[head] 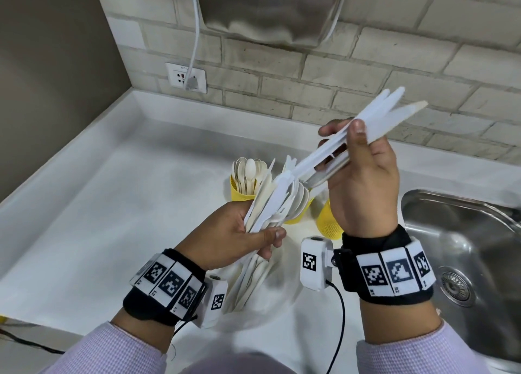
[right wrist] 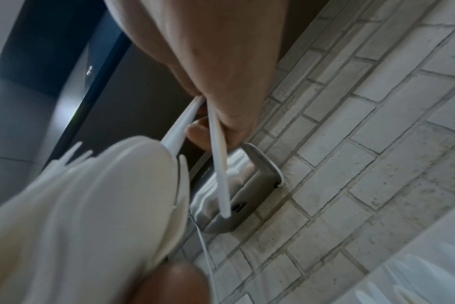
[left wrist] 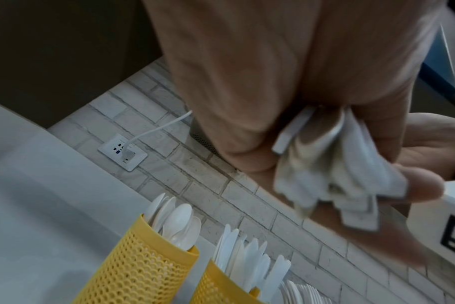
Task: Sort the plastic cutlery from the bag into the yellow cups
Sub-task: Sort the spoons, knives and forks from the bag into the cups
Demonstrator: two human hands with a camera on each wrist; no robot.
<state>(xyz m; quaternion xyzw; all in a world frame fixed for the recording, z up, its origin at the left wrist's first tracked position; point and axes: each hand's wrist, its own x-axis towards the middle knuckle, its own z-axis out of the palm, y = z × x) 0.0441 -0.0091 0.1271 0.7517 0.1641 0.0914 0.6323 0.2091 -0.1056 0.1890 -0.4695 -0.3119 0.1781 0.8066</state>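
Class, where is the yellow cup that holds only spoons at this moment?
In the head view the spoon cup stands on the white counter, leftmost of the yellow cups, just beyond the left hand and below the wall socket.

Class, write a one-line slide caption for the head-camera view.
Both hands grip white plastic cutlery bundles above yellow perforated cups on a white counter.

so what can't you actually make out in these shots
- Third yellow cup: head view, contents hidden behind the right hand.
- Bundle of cutlery in the left hand: overlapping pieces, count unreadable.
- Right wrist view: near cutlery blurred, types unclear.
- Bag: not clearly identifiable in any view.
- Sink: cut off by the right edge.
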